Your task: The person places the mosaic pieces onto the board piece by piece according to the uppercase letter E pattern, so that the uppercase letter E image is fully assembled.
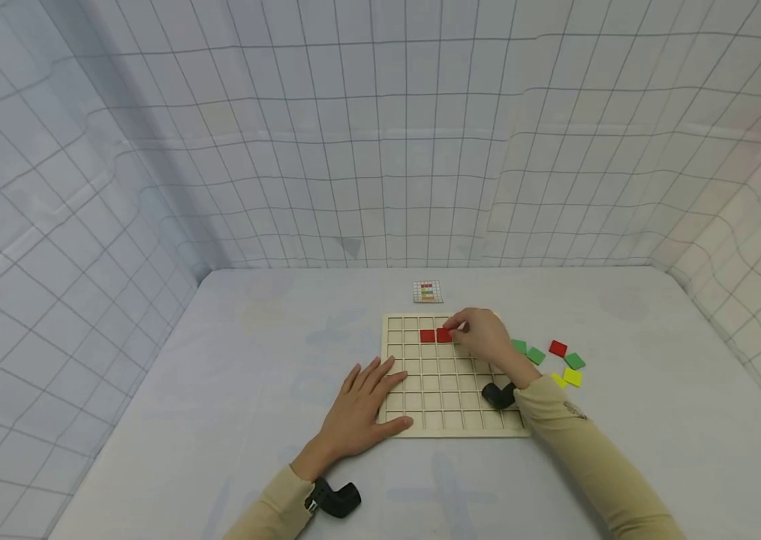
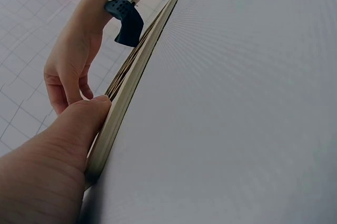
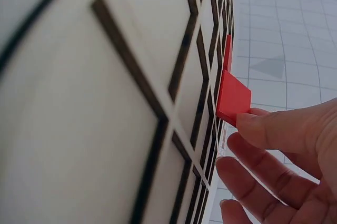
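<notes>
My right hand (image 1: pixel 483 335) pinches a red square tile (image 3: pixel 234 97) between thumb and index finger. One edge of that tile meets a cell in the upper part of the wooden grid board (image 1: pixel 431 430), and the tile is tilted in the right wrist view. Just left of it, another red tile (image 1: pixel 427 336) lies in a neighbouring cell. My left hand (image 1: pixel 356 411) rests with spread fingers on the board's left edge, its thumb (image 2: pixel 87 116) on the rim in the left wrist view.
Right of the board lie loose tiles: a red tile (image 1: pixel 558 348), several green ones such as this green tile (image 1: pixel 575 361), and yellow ones including this yellow tile (image 1: pixel 573 376). Behind the board is a small card (image 1: pixel 428 292) with a coloured grid pattern. Grid-patterned cloth (image 1: pixel 380 150) surrounds the table.
</notes>
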A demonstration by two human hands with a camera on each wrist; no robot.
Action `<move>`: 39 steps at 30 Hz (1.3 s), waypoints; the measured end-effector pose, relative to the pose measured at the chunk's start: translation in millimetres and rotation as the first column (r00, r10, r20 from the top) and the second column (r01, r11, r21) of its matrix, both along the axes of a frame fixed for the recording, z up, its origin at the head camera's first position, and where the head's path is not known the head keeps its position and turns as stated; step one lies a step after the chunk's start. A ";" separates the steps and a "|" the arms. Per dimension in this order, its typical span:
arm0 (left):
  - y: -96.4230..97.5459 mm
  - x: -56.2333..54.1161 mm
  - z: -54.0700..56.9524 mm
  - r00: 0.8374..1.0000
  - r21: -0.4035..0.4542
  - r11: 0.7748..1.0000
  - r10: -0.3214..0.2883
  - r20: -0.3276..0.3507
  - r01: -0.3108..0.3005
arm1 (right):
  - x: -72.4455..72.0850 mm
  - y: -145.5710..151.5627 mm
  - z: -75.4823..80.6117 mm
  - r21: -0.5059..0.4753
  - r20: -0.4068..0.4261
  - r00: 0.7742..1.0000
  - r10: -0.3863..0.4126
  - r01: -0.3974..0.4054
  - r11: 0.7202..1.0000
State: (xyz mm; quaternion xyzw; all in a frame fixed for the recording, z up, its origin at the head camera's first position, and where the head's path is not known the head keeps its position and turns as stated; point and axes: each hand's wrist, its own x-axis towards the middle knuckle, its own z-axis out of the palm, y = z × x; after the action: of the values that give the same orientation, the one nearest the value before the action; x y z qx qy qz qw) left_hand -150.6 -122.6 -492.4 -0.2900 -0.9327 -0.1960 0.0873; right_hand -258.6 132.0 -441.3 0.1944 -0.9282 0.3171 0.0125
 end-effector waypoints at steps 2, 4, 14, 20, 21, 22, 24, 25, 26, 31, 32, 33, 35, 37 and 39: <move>0.2 0.0 0.9 1.000 0.000 1.000 -0.001 -0.001 0.001 | -0.3 0.8 -0.7 0.012 0.004 1.000 0.012 -0.012 1.000; 0.2 0.1 1.6 1.000 0.000 1.000 -0.001 -0.002 0.001 | -0.9 1.5 -1.8 0.025 0.009 1.000 0.029 -0.029 0.999; -0.5 -0.2 -1.0 1.000 0.013 1.000 -0.007 -0.019 0.008 | -0.1 3.1 -3.2 0.039 -0.008 0.996 0.088 -0.088 0.995; -1.0 -1.2 -3.7 1.000 0.015 1.000 -0.004 -0.022 0.005 | 0.7 5.7 -4.7 0.052 -0.018 0.995 0.097 -0.096 0.994; -1.1 -1.3 -3.9 1.000 0.015 1.000 -0.003 -0.020 0.004 | 0.8 6.5 -4.8 0.051 -0.029 0.994 0.108 -0.106 0.993; -1.2 -1.2 -3.7 1.000 0.014 1.000 -0.002 -0.018 0.002 | 1.0 7.5 -5.1 0.053 -0.043 0.992 0.120 -0.118 0.992; -1.2 -1.1 -3.5 1.000 0.011 1.000 0.000 -0.015 0.000 | 1.6 10.2 -5.7 0.045 -0.053 0.989 0.140 -0.137 0.990; -1.2 -0.9 -3.2 1.000 0.012 1.000 0.000 -0.014 0.000 | 2.0 11.9 -6.0 0.039 -0.056 0.987 0.150 -0.148 0.988; -1.1 -1.0 -3.2 1.000 0.011 1.000 0.000 -0.011 0.000 | 2.3 13.9 -6.1 0.035 -0.058 0.986 0.156 -0.154 0.987; -0.9 -0.7 -2.9 1.000 0.007 1.000 0.002 0.001 -0.002 | 4.5 27.0 -4.6 0.002 -0.056 0.986 0.158 -0.158 0.987; -0.8 -0.7 -3.1 1.000 0.007 1.000 0.001 0.001 -0.001 | 5.5 30.3 -3.6 -0.005 -0.052 0.988 0.147 -0.147 0.989; -0.8 -0.5 -3.0 1.000 0.009 1.000 0.001 0.003 -0.001 | 6.9 33.8 -2.0 -0.015 -0.047 0.990 0.133 -0.134 0.991; -0.8 -0.3 -2.8 1.000 0.018 1.000 -0.003 0.004 0.003 | 10.6 41.5 1.5 -0.035 -0.038 0.994 0.101 -0.103 0.994; -0.8 -0.1 -2.5 1.000 0.022 1.000 -0.006 0.002 0.006 | 13.3 50.1 3.2 -0.045 -0.044 0.997 0.069 -0.071 0.996; -0.9 0.0 -2.1 1.000 0.023 1.000 -0.008 -0.001 0.008 | 15.9 59.2 4.4 -0.048 -0.058 0.998 0.035 -0.038 0.998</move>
State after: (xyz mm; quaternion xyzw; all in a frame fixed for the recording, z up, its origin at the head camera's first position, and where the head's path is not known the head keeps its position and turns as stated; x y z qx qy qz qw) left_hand -150.7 -123.5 -494.5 -0.2926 -0.9292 -0.2070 0.0905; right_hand -242.7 191.2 -436.9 0.2197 -0.9157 0.3342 0.0379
